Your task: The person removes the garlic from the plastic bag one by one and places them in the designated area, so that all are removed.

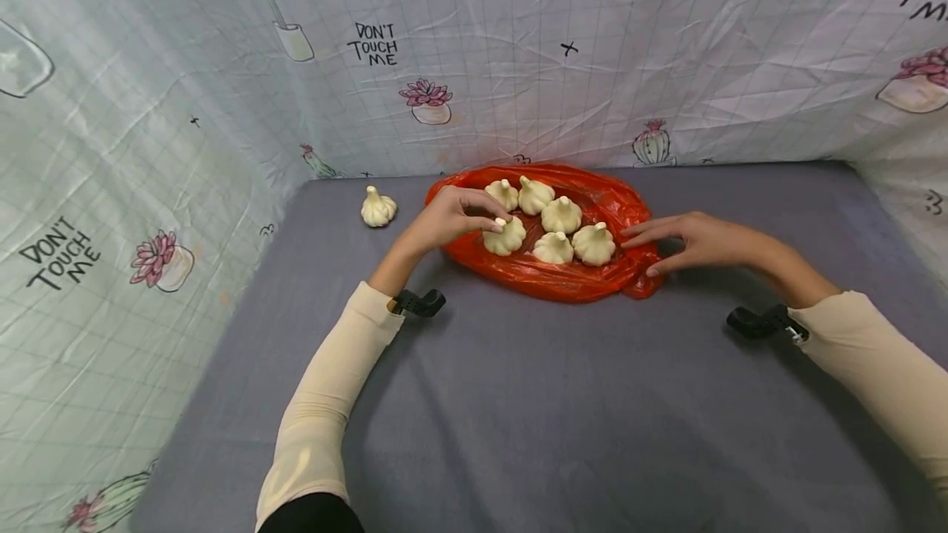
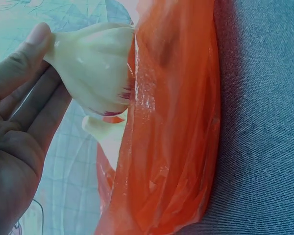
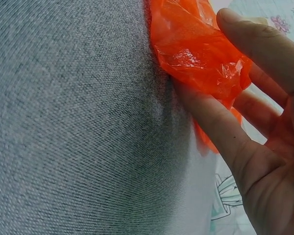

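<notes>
A red plastic bag (image 1: 511, 270) lies spread on the table with several garlic bulbs (image 1: 560, 215) on it. My left hand (image 1: 448, 219) pinches one garlic bulb (image 2: 93, 66) by its stem between thumb and fingers. That bulb is at the left side of the bag, its lower part partly hidden by red plastic in the left wrist view. At the bag's right end, my right hand (image 1: 704, 241) has its fingers spread and fairly straight. In the right wrist view they touch the crumpled plastic (image 3: 206, 58) at its edge.
A single garlic bulb (image 1: 378, 207) sits outside the bag, to its left near the back edge. Grey cloth (image 1: 548, 401) covers the table. Printed sheets (image 1: 474, 48) hang behind and at both sides.
</notes>
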A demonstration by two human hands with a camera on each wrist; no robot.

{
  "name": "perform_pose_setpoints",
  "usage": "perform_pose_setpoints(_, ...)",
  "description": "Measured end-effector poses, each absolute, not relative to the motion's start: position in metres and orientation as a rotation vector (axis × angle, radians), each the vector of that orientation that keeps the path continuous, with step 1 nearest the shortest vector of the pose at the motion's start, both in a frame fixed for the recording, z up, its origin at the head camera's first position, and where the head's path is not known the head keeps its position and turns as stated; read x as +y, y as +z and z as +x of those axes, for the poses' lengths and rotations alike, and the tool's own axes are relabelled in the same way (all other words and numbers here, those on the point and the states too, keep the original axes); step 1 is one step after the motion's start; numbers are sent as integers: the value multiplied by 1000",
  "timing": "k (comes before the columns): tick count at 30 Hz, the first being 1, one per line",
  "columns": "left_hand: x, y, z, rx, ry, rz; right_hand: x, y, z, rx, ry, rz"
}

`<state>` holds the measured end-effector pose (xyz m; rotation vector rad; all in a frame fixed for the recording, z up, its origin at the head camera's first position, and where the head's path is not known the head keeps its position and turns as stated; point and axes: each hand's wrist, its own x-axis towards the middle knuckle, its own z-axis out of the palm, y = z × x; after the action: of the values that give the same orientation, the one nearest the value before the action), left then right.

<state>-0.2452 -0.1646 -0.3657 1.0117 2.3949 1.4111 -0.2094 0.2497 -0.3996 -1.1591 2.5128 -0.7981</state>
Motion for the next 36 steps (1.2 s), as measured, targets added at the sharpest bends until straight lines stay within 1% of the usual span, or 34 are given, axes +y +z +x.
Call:
perform_pose_setpoints(6,-165,-364,-243,2377,1469,986,250,-399,-212,2495,-820,-1131)
perform_pose_setpoints(15,-172,-362,-238,2370,1510,1032,250,-400,-211,2482,-833,-1100)
perform_pose_setpoints(36,-192,-357,-225,2489,1547,899,250,-397,-207,2468,-809,-1057)
